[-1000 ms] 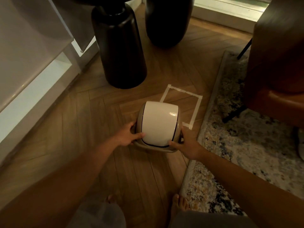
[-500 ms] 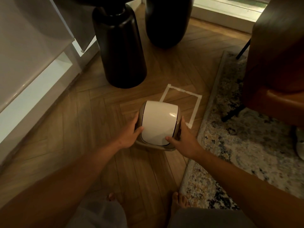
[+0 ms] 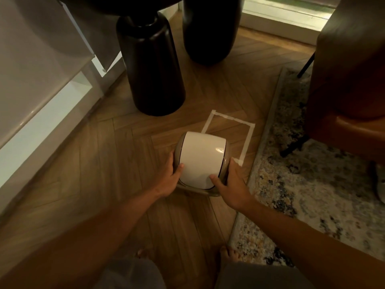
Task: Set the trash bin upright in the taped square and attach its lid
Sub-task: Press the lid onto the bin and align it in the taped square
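Note:
A small trash bin with a white swing flap (image 3: 201,158) in a beige lid frame (image 3: 226,151) stands on the wooden floor, seen from above. It covers the near left corner of the white taped square (image 3: 249,138). My left hand (image 3: 169,176) grips the lid's left side, thumb on the white flap. My right hand (image 3: 231,180) grips the right side, thumb also on the flap. The bin's body below the lid is hidden.
Two tall black vases (image 3: 153,67) (image 3: 210,28) stand beyond the square. A patterned rug (image 3: 308,184) lies to the right with a brown chair (image 3: 350,80) on it. White furniture (image 3: 41,84) runs along the left. My bare feet (image 3: 228,254) are near the bottom.
Both hands have slid the bin a little farther away, toward the taped square, and my thumbs have crept up onto the white flap.

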